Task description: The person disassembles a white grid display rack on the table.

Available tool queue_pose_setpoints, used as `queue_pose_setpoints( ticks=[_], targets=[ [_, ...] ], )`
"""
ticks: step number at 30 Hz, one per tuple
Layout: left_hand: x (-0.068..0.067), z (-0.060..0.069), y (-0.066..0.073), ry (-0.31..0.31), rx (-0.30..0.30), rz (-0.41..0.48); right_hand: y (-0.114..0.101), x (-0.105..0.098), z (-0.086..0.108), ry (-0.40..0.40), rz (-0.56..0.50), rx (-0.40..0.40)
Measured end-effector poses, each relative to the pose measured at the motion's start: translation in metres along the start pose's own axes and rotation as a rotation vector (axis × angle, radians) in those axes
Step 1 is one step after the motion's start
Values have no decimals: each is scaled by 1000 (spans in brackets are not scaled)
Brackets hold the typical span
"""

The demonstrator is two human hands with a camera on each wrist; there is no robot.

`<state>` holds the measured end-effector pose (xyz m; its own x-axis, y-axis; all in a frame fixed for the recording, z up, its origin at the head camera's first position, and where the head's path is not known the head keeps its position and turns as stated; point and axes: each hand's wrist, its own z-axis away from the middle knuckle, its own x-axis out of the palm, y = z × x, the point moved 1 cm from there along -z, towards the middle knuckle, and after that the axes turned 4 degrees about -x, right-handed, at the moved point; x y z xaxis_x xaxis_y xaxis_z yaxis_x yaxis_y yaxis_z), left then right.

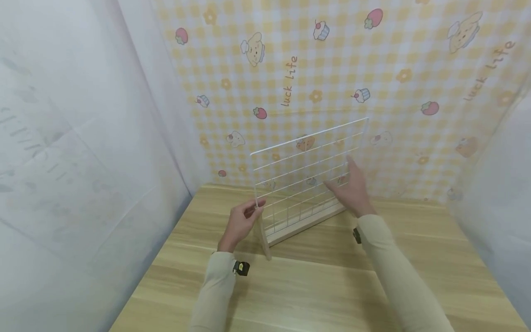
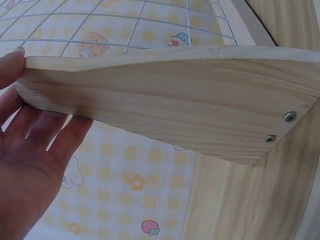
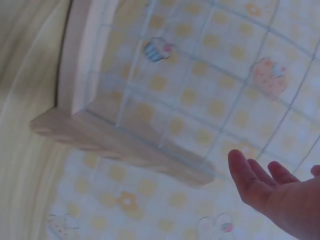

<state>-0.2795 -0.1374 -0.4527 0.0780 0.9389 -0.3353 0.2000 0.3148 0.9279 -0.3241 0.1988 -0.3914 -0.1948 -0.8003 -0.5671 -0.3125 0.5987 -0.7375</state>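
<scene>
A rack with a white wire grid stands at an angle on the table, its wooden base bar along the bottom. My left hand grips the upper end of its wooden left side panel. Close up in the left wrist view, the thumb lies on one edge of that panel and the fingers on the other; two metal screws show at its far corner. My right hand is beside the grid's right side, fingers extended. In the right wrist view this hand appears apart from the right side panel.
Behind the rack hangs a yellow checked cloth printed with cupcakes, strawberries and puppies. White curtains enclose the left and right sides. The wood-grain tabletop stretches out in front of the rack. A small dark camera sits at each wrist.
</scene>
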Motion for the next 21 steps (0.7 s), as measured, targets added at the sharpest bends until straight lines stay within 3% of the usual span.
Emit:
queue_pose_setpoints(
  ticks=[5,11,14,17,21],
  targets=[
    [1,5,0,8,5,0,-19,13,-1,7,37,-81],
    [7,9,1,25,-15,8,-20,25,-3,-47,129,-3],
    [10,10,3,34,-33,13,-20,30,-2,-71,113,16],
    [11,16,14,37,-37,17,-21,37,-2,-58,55,-2],
    [11,18,15,42,-20,31,-20,49,-5,23,7,-44]
  ],
)
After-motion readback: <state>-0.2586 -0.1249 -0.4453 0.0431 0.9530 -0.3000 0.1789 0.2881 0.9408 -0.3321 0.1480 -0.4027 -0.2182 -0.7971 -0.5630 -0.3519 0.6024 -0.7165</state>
